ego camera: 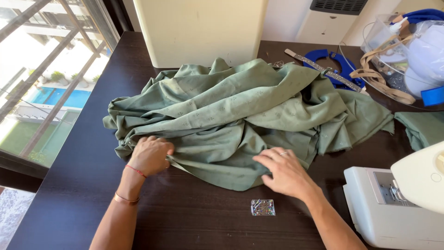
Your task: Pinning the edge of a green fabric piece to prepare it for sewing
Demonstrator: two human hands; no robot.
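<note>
A big crumpled heap of sage-green cloth point(231, 111) with a faint printed pattern lies across the middle of the dark wooden table point(83, 176). My left hand point(150, 155) grips the cloth's near left edge, fingers curled into the folds. My right hand point(284, 173), with a ring on one finger, lies flat on the cloth's near right edge, fingers pressing the fabric. A small clear box of coloured pins point(262, 207) sits on the table just in front, between my two arms.
A white sewing machine point(397, 203) stands at the near right. A cream box point(199, 30) stands behind the cloth. Blue curved rulers point(344, 65), a straight ruler point(319, 67), and a clear bin point(407, 51) of supplies are at back right. A window point(41, 78) is on the left.
</note>
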